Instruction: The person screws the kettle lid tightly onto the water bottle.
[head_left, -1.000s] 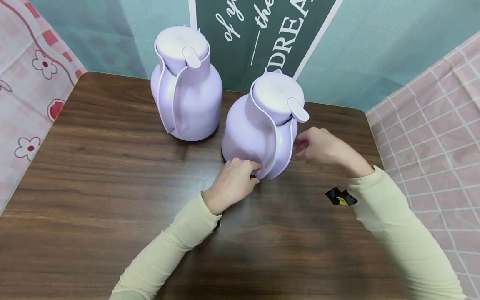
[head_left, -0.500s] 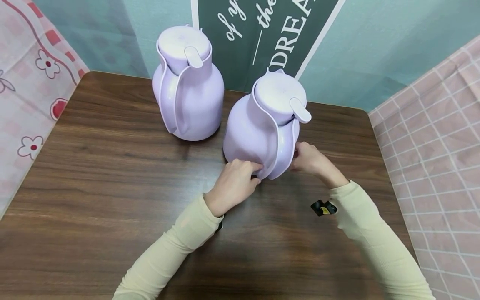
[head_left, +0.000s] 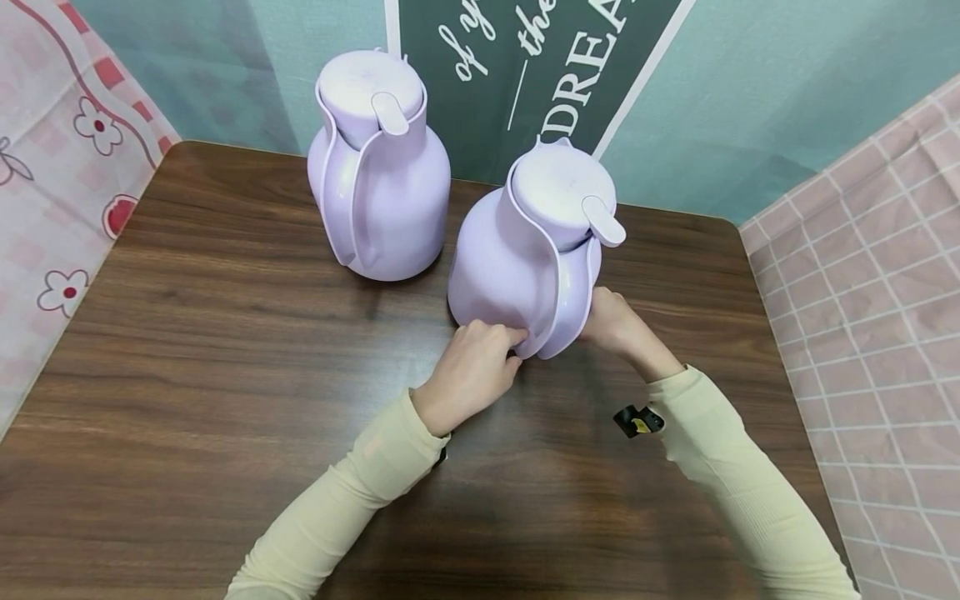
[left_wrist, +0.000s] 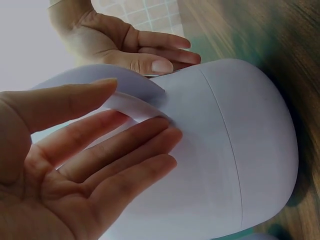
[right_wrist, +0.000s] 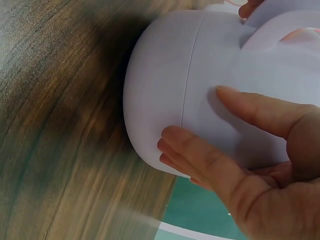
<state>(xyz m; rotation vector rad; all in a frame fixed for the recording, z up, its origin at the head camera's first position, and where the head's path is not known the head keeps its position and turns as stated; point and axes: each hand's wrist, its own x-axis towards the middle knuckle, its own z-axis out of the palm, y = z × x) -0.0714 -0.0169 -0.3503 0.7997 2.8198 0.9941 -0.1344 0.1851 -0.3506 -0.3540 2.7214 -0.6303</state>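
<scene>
Two lilac thermos jugs with lids, lever tabs and broad handles stand upright on the wooden table. My left hand [head_left: 474, 362] is at the low end of the right jug's [head_left: 510, 258] handle. In the left wrist view the fingers [left_wrist: 117, 160] of that hand are nearly straight, their tips at the handle's edge, the thumb above. On the jug's other side is my right hand [head_left: 611, 321], partly hidden behind the handle in the head view. The right wrist view shows its fingers [right_wrist: 210, 160] extended along the jug's lower body. The left jug [head_left: 397, 200] stands apart from both hands.
Behind the jugs is a teal cloth [head_left: 720, 108] with a dark green lettered panel [head_left: 480, 117]. Flower-patterned cloth [head_left: 60, 217] borders the wooden table [head_left: 187, 375] on the left, pink tile-patterned cloth [head_left: 870, 333] on the right.
My right hand has moved left and a little nearer, from beside the right jug to against its side. The left hand stays at the handle; both jugs stand as before.
</scene>
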